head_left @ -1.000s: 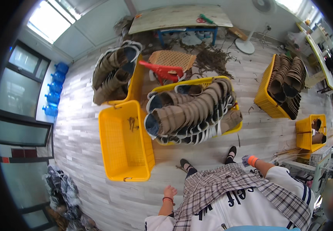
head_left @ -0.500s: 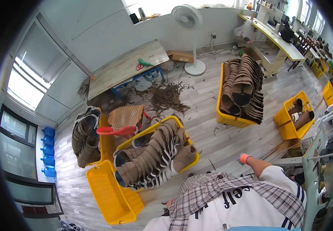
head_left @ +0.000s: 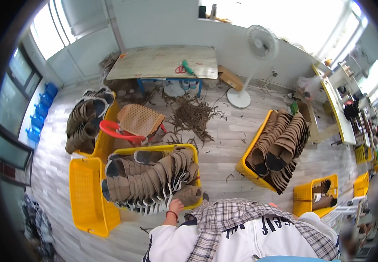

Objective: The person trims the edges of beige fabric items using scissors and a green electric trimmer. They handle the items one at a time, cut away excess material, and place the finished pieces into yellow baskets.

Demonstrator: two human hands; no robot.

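My left hand [head_left: 176, 206], with a red band at the wrist, is at the near edge of a yellow crate [head_left: 196, 162] by its right corner. Its fingers look loosely apart, with nothing visible in them; whether they touch the crate or the shoes is unclear. Rows of nested brown shoe uppers [head_left: 152, 177] with whitish linings fill this crate. Closest to the hand lies one upper [head_left: 188, 194] on its side. Only a small orange-pink patch at the far edge of my checked scarf [head_left: 237, 215] hints at my right arm; the right hand's fingers are hidden.
An empty yellow crate [head_left: 74, 192] stands left, before another of uppers [head_left: 106, 137]. Behind are a red-armed woven chair [head_left: 141, 118], a heap of brown scraps [head_left: 193, 114], a low table [head_left: 163, 61] and a fan [head_left: 261, 41]. Another full crate [head_left: 252, 172] stands right.
My view has turned to the right. My left hand has come forward to the crate's near edge. The right forearm with its orange wristband has dropped mostly out of sight.
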